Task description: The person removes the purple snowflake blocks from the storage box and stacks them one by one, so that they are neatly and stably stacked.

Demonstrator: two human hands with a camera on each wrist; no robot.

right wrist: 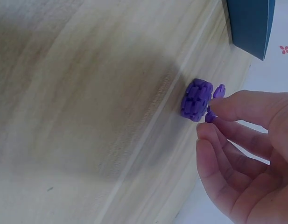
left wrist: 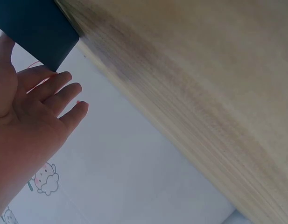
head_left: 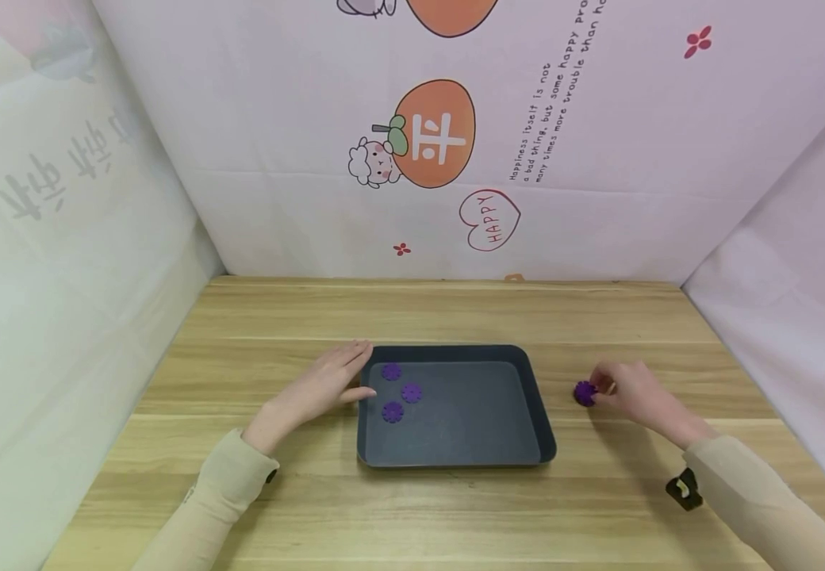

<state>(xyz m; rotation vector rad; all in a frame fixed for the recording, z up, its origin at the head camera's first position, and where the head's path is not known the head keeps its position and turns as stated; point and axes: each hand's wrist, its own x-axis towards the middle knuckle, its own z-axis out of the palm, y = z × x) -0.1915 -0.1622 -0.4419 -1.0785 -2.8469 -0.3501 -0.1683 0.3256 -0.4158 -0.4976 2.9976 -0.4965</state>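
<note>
A dark grey tray (head_left: 470, 412) lies on the wooden table, with three purple notched discs (head_left: 412, 393) flat in its left part. My left hand (head_left: 323, 385) is at the tray's left side, fingers extended along the far left corner and thumb over the near part of the rim. To the right of the tray, my right hand (head_left: 630, 392) pinches a purple notched disc (right wrist: 219, 91) between thumb and forefinger. Right beside it on the table stands a short stack of purple notched discs (right wrist: 197, 100). The thumb partly hides the pinched disc.
The wooden table (head_left: 441, 515) meets a printed white cloth wall (head_left: 298, 159) at its far edge. More white cloth hangs on the left and right sides. A dark strap piece (head_left: 684, 489) shows at the right sleeve.
</note>
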